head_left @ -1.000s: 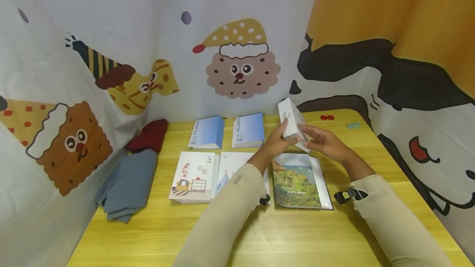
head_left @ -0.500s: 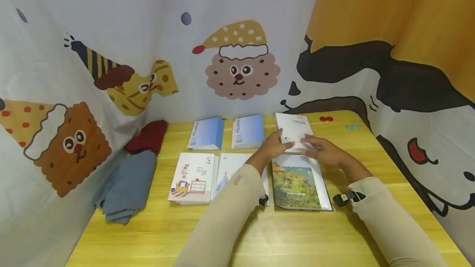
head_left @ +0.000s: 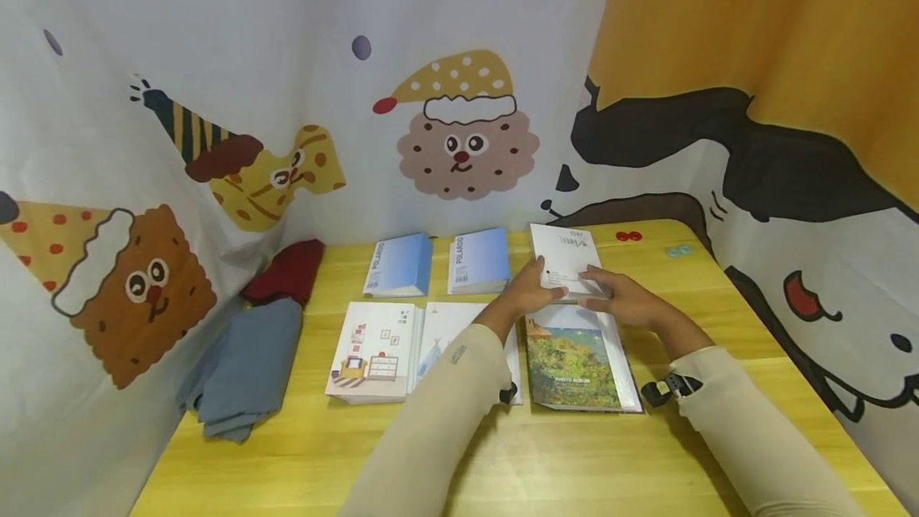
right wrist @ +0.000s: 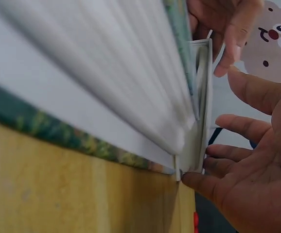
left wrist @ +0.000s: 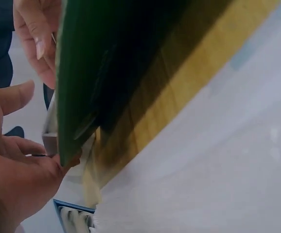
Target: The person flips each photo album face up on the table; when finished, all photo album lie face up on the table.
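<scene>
The white book (head_left: pixel 562 250) was positioned on the yellow table (head_left: pixel 574 469), directly behind the photo album (head_left: pixel 573 365) and to the right of two blue books (head_left: pixel 479 260). Its left edge was touched by the fingers of the left hand (head_left: pixel 530 290), its right edge by those of the right hand (head_left: pixel 632 298). On each hand, thumb and fingers were spread apart. Thumb contact could not be fully confirmed.

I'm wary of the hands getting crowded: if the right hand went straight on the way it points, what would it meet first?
The right hand would first meet the white book, which it already seems to touch; beyond that, probably the left hand, though depth is unclear.
</scene>
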A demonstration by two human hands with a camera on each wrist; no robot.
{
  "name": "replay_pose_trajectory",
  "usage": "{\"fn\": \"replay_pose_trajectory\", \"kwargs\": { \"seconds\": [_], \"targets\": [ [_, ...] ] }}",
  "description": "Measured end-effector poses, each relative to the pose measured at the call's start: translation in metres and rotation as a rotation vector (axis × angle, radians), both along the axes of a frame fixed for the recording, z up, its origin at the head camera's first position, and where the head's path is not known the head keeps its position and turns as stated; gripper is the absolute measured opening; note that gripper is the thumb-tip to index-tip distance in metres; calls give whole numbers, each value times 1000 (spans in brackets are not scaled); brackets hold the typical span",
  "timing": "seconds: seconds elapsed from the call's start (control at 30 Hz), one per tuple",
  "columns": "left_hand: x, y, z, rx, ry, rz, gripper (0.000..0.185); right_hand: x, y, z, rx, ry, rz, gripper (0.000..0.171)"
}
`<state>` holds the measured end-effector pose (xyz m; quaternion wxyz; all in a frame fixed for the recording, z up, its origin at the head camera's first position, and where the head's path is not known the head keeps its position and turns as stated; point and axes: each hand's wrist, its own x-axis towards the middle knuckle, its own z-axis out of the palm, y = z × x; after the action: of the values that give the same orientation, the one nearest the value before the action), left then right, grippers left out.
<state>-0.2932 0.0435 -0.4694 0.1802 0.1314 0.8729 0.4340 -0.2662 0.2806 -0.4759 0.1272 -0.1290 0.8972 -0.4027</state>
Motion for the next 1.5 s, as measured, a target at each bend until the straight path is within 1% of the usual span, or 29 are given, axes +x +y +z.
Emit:
{"fn": "replay_pose_trajectory", "kwargs": {
  "seconds": [0.1, 0.17, 0.3, 0.4, 0.47, 0.53, 0.6, 0.7, 0.77, 0.87, 0.97, 1.07, 1.13, 1.2, 1.3, 1.37, 1.5],
  "targets": [
    [0, -3, 3, -6, 38, -30, 90, 0, -2, 6, 9, 10, -10, 79],
    [0, -7, 8, -12, 70, -48, 89, -2, -5, 10, 12, 9, -16, 80],
    [-6, -19, 20, -42, 160, -71, 88, -10, -11, 16, 52, 37, -8, 80],
    [-11, -32, 27, -61, 200, -65, 87, -16, -20, 21, 93, 70, 11, 79],
    [-15, -43, 31, -68, 206, -50, 87, -19, -29, 25, 110, 92, 37, 78],
    [-20, -53, 33, -102, 214, -31, 87, -23, -39, 29, 111, 109, 67, 76],
    [-26, -62, 34, -159, 225, -19, 87, -27, -50, 32, 107, 127, 98, 74],
    [-31, -74, 33, -276, 216, -11, 89, -33, -67, 36, 107, 137, 130, 72],
    [-32, -82, 32, -346, 190, -13, 91, -38, -79, 37, 108, 142, 145, 71],
    [-31, -91, 31, -415, 142, -18, 94, -44, -95, 37, 110, 153, 171, 69],
    [-30, -98, 28, -456, 113, -23, 95, -50, -110, 37, 109, 147, 189, 72],
    [-30, -102, 23, -475, 92, -34, 95, -55, -124, 34, 125, 96, 197, 79],
    [-31, -104, 20, -477, 66, -39, 94, -57, -131, 32, 137, 51, 204, 84],
    [-32, -106, 17, -483, 37, -39, 90, -57, -136, 30, 131, -4, 212, 88],
    [-33, -106, 15, -473, 11, -34, 83, -56, -141, 28, 113, -48, 225, 91],
    [-34, -106, 13, -460, 16, -32, 79, -55, -143, 27, 99, -60, 228, 92],
    [-37, -108, 11, -432, 61, -38, 75, -52, -143, 30, 50, -55, 234, 93]
  ]
}}
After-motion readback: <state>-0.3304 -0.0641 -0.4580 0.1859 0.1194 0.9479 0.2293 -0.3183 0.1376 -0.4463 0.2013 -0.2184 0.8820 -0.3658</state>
